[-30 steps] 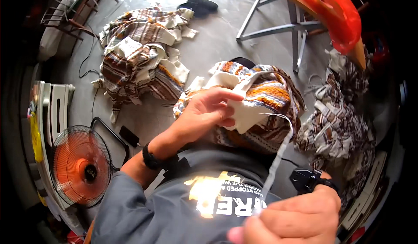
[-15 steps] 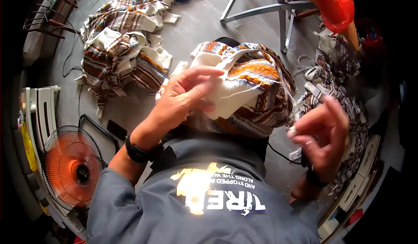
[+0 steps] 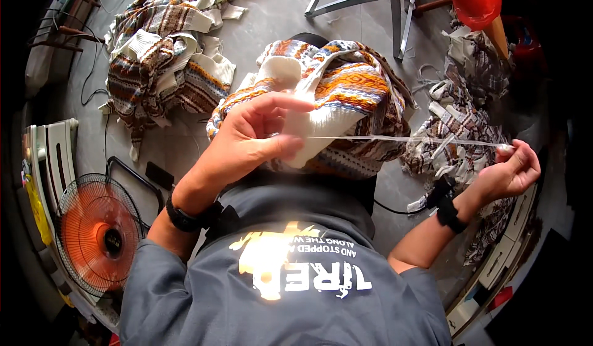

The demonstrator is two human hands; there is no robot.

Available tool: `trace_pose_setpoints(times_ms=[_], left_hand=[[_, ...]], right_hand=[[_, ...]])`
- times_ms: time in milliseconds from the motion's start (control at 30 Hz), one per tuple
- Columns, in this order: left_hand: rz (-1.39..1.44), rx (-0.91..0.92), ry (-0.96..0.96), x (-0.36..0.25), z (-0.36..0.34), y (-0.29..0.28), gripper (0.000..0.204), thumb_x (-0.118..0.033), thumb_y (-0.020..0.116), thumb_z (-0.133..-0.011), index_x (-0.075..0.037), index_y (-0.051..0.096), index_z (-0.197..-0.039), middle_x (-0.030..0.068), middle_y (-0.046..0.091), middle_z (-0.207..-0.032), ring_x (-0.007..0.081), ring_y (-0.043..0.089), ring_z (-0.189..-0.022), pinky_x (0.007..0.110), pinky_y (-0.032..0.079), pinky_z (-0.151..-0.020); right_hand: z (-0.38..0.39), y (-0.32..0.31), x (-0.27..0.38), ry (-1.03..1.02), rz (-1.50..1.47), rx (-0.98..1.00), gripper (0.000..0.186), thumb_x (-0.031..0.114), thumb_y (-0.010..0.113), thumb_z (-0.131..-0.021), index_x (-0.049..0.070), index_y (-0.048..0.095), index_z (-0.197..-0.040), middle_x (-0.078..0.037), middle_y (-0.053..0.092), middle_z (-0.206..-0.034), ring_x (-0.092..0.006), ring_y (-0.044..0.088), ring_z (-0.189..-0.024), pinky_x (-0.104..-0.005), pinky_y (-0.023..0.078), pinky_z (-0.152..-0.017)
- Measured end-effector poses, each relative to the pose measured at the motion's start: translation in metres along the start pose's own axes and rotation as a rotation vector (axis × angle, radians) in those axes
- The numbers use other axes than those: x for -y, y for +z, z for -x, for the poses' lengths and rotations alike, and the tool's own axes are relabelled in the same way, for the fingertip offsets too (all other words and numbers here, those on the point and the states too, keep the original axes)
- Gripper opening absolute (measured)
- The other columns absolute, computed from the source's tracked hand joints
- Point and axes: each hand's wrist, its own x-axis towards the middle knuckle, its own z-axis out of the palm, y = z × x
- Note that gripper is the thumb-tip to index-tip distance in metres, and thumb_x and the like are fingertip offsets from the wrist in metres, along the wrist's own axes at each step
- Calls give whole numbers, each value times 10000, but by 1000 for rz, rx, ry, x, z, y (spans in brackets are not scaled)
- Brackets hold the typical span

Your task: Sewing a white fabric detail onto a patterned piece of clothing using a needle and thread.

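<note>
A patterned knitted sweater [image 3: 355, 90] in orange, white, blue and brown lies bunched on my lap, with a white ribbed band [image 3: 333, 127] toward me. At that band's left side is my left hand [image 3: 250, 127], its thumb and forefinger over the white knit and the other fingers curled and partly hidden. A white yarn strand [image 3: 407, 139] runs taut from beside my left thumb across the sweater to the right. My right hand [image 3: 509, 170], far out to the right, pinches the strand's other end between thumb and fingers.
More patterned knits [image 3: 167, 68] lie heaped on the floor at the far left. Another knit pile [image 3: 460, 120] is at the right. An orange fan [image 3: 99, 235] stands near left. Metal legs [image 3: 364, 0] and a red plastic bag [image 3: 472, 3] are at the far right.
My right hand has swung outward to the right, drawing the white yarn out straight. My left hand stays at the ribbed band. The view has shifted slightly.
</note>
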Motion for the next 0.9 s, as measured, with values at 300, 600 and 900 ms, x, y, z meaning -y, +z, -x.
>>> trace_pose_setpoints(times_ms=[300, 600, 900], left_hand=[[13, -57, 31, 5, -1, 0, 384, -22, 678, -973, -52, 616, -1351, 31, 692, -1158, 83, 665, -983, 250, 578, -827], [125, -50, 5, 18, -4, -13, 334, -111, 673, -1007, -73, 624, -1335, 28, 695, -1135, 85, 659, -955, 251, 573, -795], [303, 24, -53, 28, -2, -24, 424, -68, 737, -944, -41, 597, -1343, 71, 709, -1187, 155, 681, -1087, 330, 570, -933]], right_hand=[[-8, 25, 25, 353, -153, 324, 58, 124, 640, -1029, 68, 648, -1018, -50, 701, -941, -61, 583, -651, -183, 469, -548], [93, 111, 105, 581, -655, 1504, 42, 64, 633, -1012, 29, 612, -1009, -14, 619, -860, -58, 581, -695, -199, 450, -568], [127, 111, 81, 809, -639, 1501, 67, 81, 632, -1019, 34, 584, -1010, 5, 597, -833, -63, 578, -681, -208, 486, -626]])
